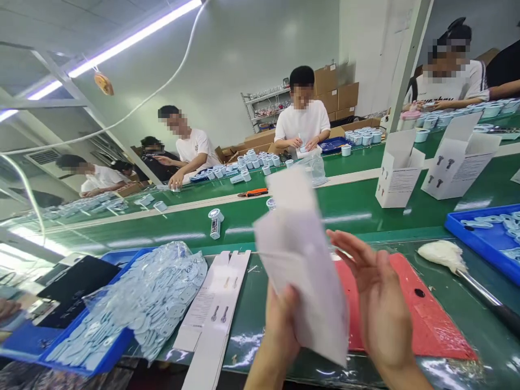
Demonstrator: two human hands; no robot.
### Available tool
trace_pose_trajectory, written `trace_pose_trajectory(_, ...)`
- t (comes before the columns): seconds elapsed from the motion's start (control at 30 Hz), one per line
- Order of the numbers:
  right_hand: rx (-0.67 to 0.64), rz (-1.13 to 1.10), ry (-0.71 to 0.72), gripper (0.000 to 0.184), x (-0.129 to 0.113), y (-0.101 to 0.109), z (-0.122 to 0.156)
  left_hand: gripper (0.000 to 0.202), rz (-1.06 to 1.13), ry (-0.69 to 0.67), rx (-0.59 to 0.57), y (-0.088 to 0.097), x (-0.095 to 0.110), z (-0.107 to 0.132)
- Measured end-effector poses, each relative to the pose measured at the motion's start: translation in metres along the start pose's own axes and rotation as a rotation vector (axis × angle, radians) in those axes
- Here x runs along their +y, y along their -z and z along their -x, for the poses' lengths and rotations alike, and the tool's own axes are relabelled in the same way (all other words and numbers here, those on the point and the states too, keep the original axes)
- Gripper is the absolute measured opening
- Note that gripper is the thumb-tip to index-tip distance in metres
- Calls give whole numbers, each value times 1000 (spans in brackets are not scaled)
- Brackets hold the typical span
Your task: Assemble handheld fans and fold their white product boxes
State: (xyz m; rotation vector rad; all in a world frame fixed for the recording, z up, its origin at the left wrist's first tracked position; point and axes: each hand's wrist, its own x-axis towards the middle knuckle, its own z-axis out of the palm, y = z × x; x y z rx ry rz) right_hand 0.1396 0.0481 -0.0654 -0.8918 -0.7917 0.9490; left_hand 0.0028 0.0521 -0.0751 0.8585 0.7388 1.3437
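Observation:
My left hand (pixel 280 330) grips the lower part of a flat white carton blank (pixel 303 265), which stands up blurred in front of me. My right hand (pixel 382 303) is raised just beside the blank's right edge, its fingers spread and holding nothing. Under my hands lies a red mat (pixel 410 309). A second flat white carton blank (pixel 213 314), printed with small tool pictures, lies on the bench to the left of my hands.
A blue tray (pixel 93 330) holds a plastic bag of pale blue tags. A feather duster (pixel 441 257) and another blue tray (pixel 487 238) sit at right. Beyond the green conveyor belt (pixel 357 197) stand upright white boxes (pixel 400 170), with co-workers seated further back.

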Motion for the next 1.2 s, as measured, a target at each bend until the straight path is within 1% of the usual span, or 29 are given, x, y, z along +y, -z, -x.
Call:
trace_pose_trajectory(0.07, 20, 47, 9, 53, 2, 16, -6, 73, 217, 75, 295, -6, 16, -18)
trace_pose_trajectory(0.1, 27, 118, -3, 50, 6, 27, -9, 66, 306, 107, 405, -8, 24, -26)
trace_pose_trajectory(0.13, 29, 208, -30, 50, 12, 39, -12, 60, 375, 140, 467, -11, 32, -32)
trace_pose_trajectory(0.17, 23, 300, -63, 52, 20, 51, -15, 57, 422, 162, 495, -14, 38, -36)
trace_pose_trajectory(0.2, -17, 383, -103, 55, 30, 62, -16, 55, 446, 174, 502, -16, 41, -40)
trace_pose_trajectory(0.27, -185, 500, -174, 60, 52, 80, -13, 56, 405, 181, 456, -17, 38, -46)
trace_pose_trajectory(0.3, -273, 541, -188, 59, 61, 87, -9, 60, 311, 155, 411, -16, 32, -51)
trace_pose_trajectory(0.33, -340, 579, -171, 56, 69, 93, -3, 65, 174, 108, 370, -14, 24, -58)
trace_pose_trajectory(0.37, -387, 613, -120, 52, 74, 99, 4, 71, 19, 50, 341, -11, 15, -68)
trace_pose_trajectory(0.43, -398, 674, 46, 40, 75, 110, 17, 76, -265, -72, 323, -5, -3, -99)
trace_pose_trajectory(0.5, -360, 735, 204, 30, 64, 126, 27, 65, -383, -114, 320, -2, -18, -142)
trace_pose_trajectory(0.53, -315, 773, 258, 27, 55, 137, 29, 61, -427, -130, 291, -3, -23, -166)
trace_pose_trajectory(0.57, -241, 821, 296, 25, 44, 149, 28, 58, -473, -152, 246, -6, -27, -190)
trace_pose_trajectory(0.63, -22, 939, 354, 23, 18, 179, 20, 56, -559, -198, 150, -14, -32, -235)
trace_pose_trajectory(0.7, 234, 1072, 363, 27, -12, 213, 3, 54, -637, -229, 60, -22, -36, -271)
trace_pose_trajectory(0.73, 351, 1138, 345, 32, -25, 231, -8, 53, -676, -232, 23, -26, -38, -285)
trace_pose_trajectory(0.77, 435, 1200, 298, 38, -37, 249, -20, 52, -714, -227, -7, -27, -41, -296)
trace_pose_trajectory(0.8, 474, 1261, 254, 44, -46, 266, -33, 50, -753, -218, -29, -28, -45, -306)
trace_pose_trajectory(0.83, 450, 1331, 205, 50, -52, 282, -46, 49, -792, -207, -45, -28, -49, -313)
trace_pose_trajectory(0.9, 340, 1477, 152, 62, -53, 310, -70, 49, -864, -196, -65, -26, -57, -322)
trace_pose_trajectory(0.97, 254, 1583, 143, 69, -46, 328, -90, 50, -930, -204, -92, -23, -65, -328)
trace_pose_trajectory(1.03, 218, 1620, 153, 65, -35, 337, -102, 50, -1007, -212, -125, -16, -69, -330)
trace_pose_trajectory(1.1, 189, 1617, 170, 54, -27, 343, -107, 50, -1111, -217, -143, -3, -66, -330)
trace_pose_trajectory(1.13, 197, 1608, 186, 48, -24, 346, -109, 50, -1174, -227, -146, 6, -60, -329)
trace_pose_trajectory(1.2, 258, 1561, 212, 41, -20, 356, -109, 49, -1318, -262, -158, 29, -41, -325)
